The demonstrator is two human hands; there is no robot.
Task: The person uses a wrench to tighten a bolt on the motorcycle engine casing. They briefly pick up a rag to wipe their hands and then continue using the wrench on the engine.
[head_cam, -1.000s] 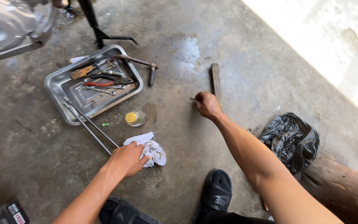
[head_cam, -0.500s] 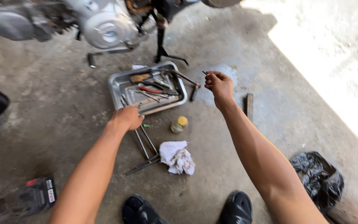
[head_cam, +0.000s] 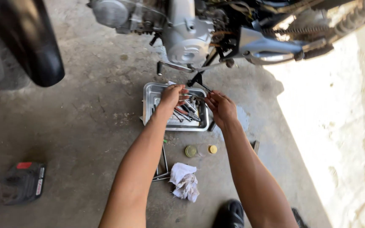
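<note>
My left hand (head_cam: 172, 96) hovers over the metal tray (head_cam: 151, 110), fingers curled toward my right hand. My right hand (head_cam: 221, 108) is at the tray's right end, its fingertips pinched on a small thin metal part (head_cam: 202, 98) that is hard to make out. Whether the left fingers also touch that part is unclear. Pliers with red handles and several wrenches (head_cam: 186, 114) lie in the tray beneath both hands. The motorcycle engine (head_cam: 186, 38) and its side stand (head_cam: 197, 78) are just beyond the tray.
A black tyre (head_cam: 30, 46) stands at far left. A white rag (head_cam: 184, 182), long metal rods (head_cam: 164, 165), a small jar (head_cam: 191, 151) and a yellow lid (head_cam: 212, 149) lie on the concrete near me. A power tool battery (head_cam: 22, 182) sits at left, my shoe (head_cam: 231, 213) below.
The view has tilted up toward the motorcycle. My left hand left the rag and floor and rose over the tray; my right hand came in from the right to meet it.
</note>
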